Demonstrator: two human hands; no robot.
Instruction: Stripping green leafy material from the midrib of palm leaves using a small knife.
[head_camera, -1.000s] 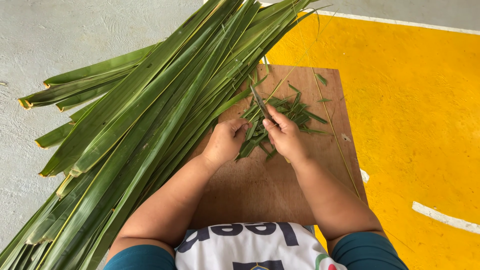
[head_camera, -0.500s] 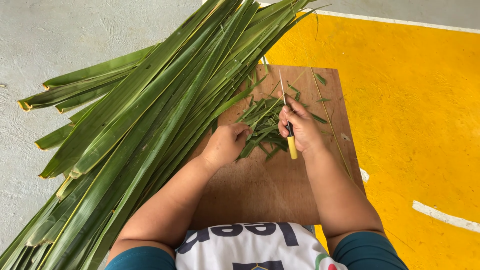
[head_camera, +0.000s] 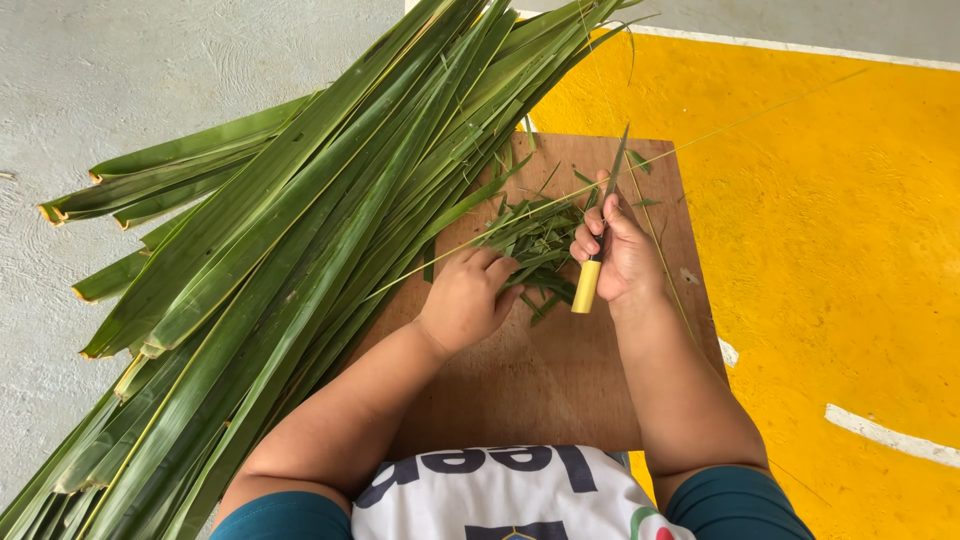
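Many long green palm leaves (head_camera: 300, 250) are piled across the grey floor (head_camera: 110, 80) and onto a brown wooden board (head_camera: 540, 370), beside a yellow painted area (head_camera: 830, 250). Cut leaf scraps (head_camera: 535, 245) are heaped on the board. The left hand (head_camera: 465, 298) is curled, fingers pressed on the scraps. A yellow-handled knife (head_camera: 597, 235) is gripped upright by the right hand (head_camera: 622, 250).

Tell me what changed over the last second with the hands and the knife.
The right hand lifted off the leaf trimmings and turned the yellow-handled knife so its blade points away, handle toward the body. The left hand slid slightly nearer the body, staying on the trimmings. The palm leaf bundle and wooden board stayed put.
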